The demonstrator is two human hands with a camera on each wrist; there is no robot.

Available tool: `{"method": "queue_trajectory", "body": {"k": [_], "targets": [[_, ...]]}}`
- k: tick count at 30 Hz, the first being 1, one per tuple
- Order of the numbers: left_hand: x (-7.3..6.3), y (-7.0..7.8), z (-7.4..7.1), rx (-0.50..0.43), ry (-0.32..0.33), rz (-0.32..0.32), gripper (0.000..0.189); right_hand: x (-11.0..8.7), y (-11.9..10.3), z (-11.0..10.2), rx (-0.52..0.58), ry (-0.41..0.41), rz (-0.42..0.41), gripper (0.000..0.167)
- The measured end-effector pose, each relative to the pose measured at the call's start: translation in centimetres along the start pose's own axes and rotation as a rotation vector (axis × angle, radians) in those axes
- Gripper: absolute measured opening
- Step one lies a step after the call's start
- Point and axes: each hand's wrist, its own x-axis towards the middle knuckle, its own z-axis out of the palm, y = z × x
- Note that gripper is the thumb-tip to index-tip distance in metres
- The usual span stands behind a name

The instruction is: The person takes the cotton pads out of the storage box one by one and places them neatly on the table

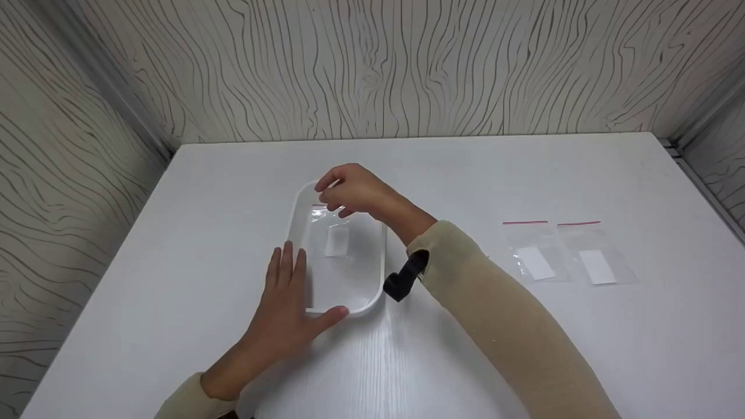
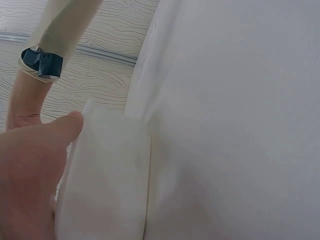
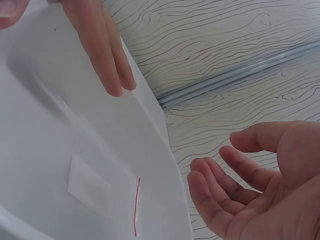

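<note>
A white tray (image 1: 343, 288) with rounded corners stands on the white table. Inside it lies a clear zip bag (image 1: 319, 235) with a red strip and a white label (image 1: 337, 241). My left hand (image 1: 285, 314) rests along the tray's near left side, fingers straight and thumb spread along the near rim. Over the tray's far end hovers my right hand (image 1: 355, 189). In the right wrist view, the fingers of this right hand (image 3: 250, 185) are loosely bent, with nothing between them. The left wrist view shows the left thumb (image 2: 70, 125) at the rim of the tray (image 2: 107, 175).
Two more clear zip bags, one (image 1: 535, 256) beside the other (image 1: 596, 256), lie flat on the right side of the table (image 1: 454, 169). Both have red strips and white labels. A wood-patterned wall (image 1: 372, 70) stands behind the table.
</note>
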Motion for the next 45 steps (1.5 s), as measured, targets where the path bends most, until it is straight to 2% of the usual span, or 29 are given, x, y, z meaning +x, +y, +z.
{"method": "queue_trajectory", "body": {"k": [8,12,20,29,33,37,45], "targets": [[0.1,0.0,0.0,-0.003,-0.017,-0.012,0.118,0.7,-0.2,1.0,-0.001,-0.008,-0.005,0.032],[0.1,0.1,-0.1,-0.012,-0.021,-0.014,0.119,1.4,-0.1,1.3,-0.009,0.027,-0.004,0.033],[0.0,0.0,-0.1,-0.017,-0.012,0.000,0.118,2.7,0.8,2.5,-0.101,0.077,0.014,0.032],[-0.1,-0.1,-0.1,-0.033,0.008,0.021,0.117,3.5,2.3,2.4,-0.086,0.116,0.070,0.034],[-0.1,-0.1,-0.1,-0.040,0.006,0.021,0.119,3.8,2.7,2.4,-0.096,0.100,0.116,0.037],[-0.1,-0.1,-0.1,-0.041,0.005,0.021,0.120,3.9,2.9,2.4,-0.123,0.074,0.127,0.041],[-0.2,0.0,-0.1,-0.043,0.002,0.015,0.119,3.8,3.2,2.7,-0.294,-0.006,0.107,0.047]]}}
